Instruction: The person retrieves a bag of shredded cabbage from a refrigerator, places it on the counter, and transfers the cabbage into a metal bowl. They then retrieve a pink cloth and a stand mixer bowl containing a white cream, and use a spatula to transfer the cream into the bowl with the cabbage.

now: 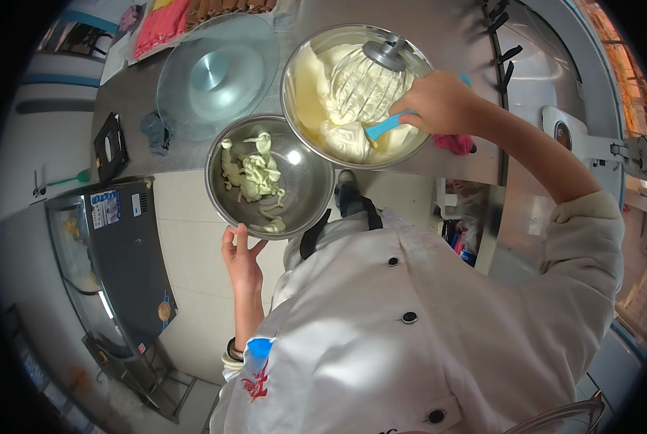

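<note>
My right hand [434, 103] grips the blue handle of a spatula [385, 126] over the large metal mixing bowl [289, 103]. The spatula's head is buried under a mound of pale whipped cream [346, 142] near the bowl's front wall. A wire balloon whisk attachment [364, 81], coated in cream, leans inside the same bowl. With my left hand [242, 244] I hold the near rim of a smaller stainless steel bowl [307, 200]. Streaks of light greenish cream [258, 176] lie in it. The smaller bowl overhangs the table's front edge, close against the large one.
A glass cake turntable [247, 70] stands at the back left of the steel table [453, 32]. Nearby are a crumpled dark cloth [156, 133] and a black box [112, 147]. A pink cloth [453, 144] lies right of the mixing bowl. A dark appliance [128, 255] stands at left.
</note>
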A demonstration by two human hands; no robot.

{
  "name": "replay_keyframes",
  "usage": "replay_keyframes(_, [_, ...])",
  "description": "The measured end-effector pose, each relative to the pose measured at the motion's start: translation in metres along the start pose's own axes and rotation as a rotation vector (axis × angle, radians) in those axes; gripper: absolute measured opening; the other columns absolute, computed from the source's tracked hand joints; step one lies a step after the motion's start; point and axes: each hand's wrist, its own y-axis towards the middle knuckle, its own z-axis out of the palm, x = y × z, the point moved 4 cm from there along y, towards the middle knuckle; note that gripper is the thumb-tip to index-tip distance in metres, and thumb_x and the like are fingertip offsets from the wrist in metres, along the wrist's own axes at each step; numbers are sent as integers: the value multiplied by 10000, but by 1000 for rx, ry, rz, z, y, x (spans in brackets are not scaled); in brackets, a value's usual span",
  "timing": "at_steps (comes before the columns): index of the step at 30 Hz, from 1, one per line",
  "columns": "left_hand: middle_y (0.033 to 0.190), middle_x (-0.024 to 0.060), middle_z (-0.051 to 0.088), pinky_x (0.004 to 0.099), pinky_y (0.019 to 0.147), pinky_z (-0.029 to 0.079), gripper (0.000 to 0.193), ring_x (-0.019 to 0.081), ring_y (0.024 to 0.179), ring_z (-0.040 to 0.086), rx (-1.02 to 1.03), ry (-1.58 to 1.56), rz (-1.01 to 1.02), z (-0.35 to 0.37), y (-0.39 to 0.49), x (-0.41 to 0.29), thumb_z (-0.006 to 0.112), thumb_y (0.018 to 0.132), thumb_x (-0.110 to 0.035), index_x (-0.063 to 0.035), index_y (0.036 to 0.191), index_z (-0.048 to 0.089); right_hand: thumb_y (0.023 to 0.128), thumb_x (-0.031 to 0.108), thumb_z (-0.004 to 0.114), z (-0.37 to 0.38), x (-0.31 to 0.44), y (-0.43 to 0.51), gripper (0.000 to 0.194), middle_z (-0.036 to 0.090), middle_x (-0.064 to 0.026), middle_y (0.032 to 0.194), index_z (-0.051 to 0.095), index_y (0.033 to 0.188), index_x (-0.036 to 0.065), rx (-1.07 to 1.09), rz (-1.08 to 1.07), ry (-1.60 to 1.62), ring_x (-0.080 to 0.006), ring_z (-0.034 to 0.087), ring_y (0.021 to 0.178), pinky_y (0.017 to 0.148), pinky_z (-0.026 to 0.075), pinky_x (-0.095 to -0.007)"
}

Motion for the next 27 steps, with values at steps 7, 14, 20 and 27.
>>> replay_keyframes(7, [1017, 19, 522, 378, 728, 559, 155, 129, 905, 553, 20, 17, 31, -9, -1, 17, 512, 915, -175, -84, 791, 487, 800, 270, 589, 16, 2, -20, 206, 639, -95, 865, 681, 954, 167, -3, 146, 277, -260, 595, 808, 692, 460, -354])
replay_keyframes(14, [1125, 26, 479, 369, 739, 553, 142, 144, 969, 535, 10, 20, 47, -13, 0, 24, 507, 918, -190, -89, 818, 495, 808, 294, 597, 25, 2, -30, 225, 647, -54, 771, 676, 1000, 208, -232, 276, 401, -249, 594, 688, 626, 453, -336])
replay_keyframes(20, [1019, 30, 545, 365, 728, 552, 145, 121, 970, 531, -37, -12, 54, -11, -6, 23, 490, 925, -207, -81, 854, 502, 822, 267, 597, 33, -5, -37, 197, 643, -56, 723, 674, 986, 189, -406, 258, 318, -253, 590, 636, 584, 453, -334])
replay_keyframes(27, [1069, 47, 554, 356, 746, 549, 226, 160, 999, 549, -97, -121, 112, 1, -31, 18, 494, 920, -210, -77, 1102, 506, 827, 109, 601, 43, -42, -70, 198, 659, -92, 772, 651, 1014, 71, -617, 427, 734, -168, 604, 655, 610, 463, -269])
